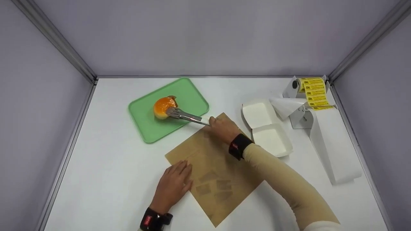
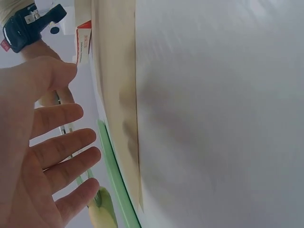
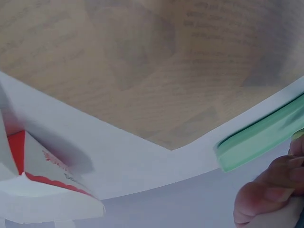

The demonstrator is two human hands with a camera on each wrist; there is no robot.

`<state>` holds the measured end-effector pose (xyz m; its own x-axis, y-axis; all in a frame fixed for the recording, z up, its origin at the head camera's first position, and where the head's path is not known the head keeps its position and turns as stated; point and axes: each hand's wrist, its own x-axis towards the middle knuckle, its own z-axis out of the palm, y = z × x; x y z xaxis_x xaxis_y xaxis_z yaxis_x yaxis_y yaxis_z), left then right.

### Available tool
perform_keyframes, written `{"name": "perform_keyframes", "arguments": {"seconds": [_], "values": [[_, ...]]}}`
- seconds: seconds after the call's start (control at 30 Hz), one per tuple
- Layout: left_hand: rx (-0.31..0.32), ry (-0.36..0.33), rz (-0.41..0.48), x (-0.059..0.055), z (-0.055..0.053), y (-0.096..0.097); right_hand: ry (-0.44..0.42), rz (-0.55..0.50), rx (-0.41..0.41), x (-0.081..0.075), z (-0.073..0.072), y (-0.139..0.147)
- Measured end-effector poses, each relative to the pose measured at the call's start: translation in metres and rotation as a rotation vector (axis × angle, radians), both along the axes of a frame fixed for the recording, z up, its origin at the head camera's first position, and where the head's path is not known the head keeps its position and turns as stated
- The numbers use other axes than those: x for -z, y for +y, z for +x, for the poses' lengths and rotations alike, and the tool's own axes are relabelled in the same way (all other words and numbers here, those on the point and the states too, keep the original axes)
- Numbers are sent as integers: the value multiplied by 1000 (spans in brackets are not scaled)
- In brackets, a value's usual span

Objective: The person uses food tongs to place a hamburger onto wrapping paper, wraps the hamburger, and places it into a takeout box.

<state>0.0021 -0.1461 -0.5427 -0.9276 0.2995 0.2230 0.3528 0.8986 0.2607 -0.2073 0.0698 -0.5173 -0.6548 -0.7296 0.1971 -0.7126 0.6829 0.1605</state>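
My right hand (image 1: 224, 129) grips the handle of metal serving tongs (image 1: 190, 117), reaching left over the paper. The tongs' slotted ends meet the right side of a burger (image 1: 161, 108) with a glossy orange-brown bun, which overlaps the middle of a green tray (image 1: 192, 96). In the right wrist view, curled fingers of this hand show at the lower right corner. My left hand (image 1: 173, 180), fingers extended, is at the left edge of a brown printed sheet of wrapping paper (image 1: 208, 154). The left wrist view shows its fingers loosely spread, with nothing held.
An open white burger box (image 1: 271, 141) stands right of the paper; its red-and-white outside shows in the right wrist view. At the far right, a label dispenser (image 1: 301, 118) carries a roll of yellow labels (image 1: 314, 91), with a white backing strip (image 1: 337, 150) trailing forward. Walls enclose the table.
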Motion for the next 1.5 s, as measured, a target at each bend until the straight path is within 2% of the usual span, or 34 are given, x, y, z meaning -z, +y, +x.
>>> {"name": "perform_keyframes", "arguments": {"seconds": [0.2,0.33,0.53,0.67,0.97,1.23,1.37,1.5], "values": [[24,34,-14,2,1,3,79,-53,26,-8,15,18],[30,32,-5,1,0,5,122,-35,46,-13,23,31],[23,-2,-6,-1,0,7,166,11,25,-18,32,54],[24,-15,-9,-2,-1,7,164,20,33,-23,40,73],[27,-20,-12,-4,0,7,80,-18,82,-30,56,110],[31,-11,7,-3,-1,5,94,21,87,-30,69,139],[31,-1,21,-2,-3,4,106,-9,101,-30,76,151],[34,12,32,-2,-4,2,160,-56,94,-27,81,163]]}}
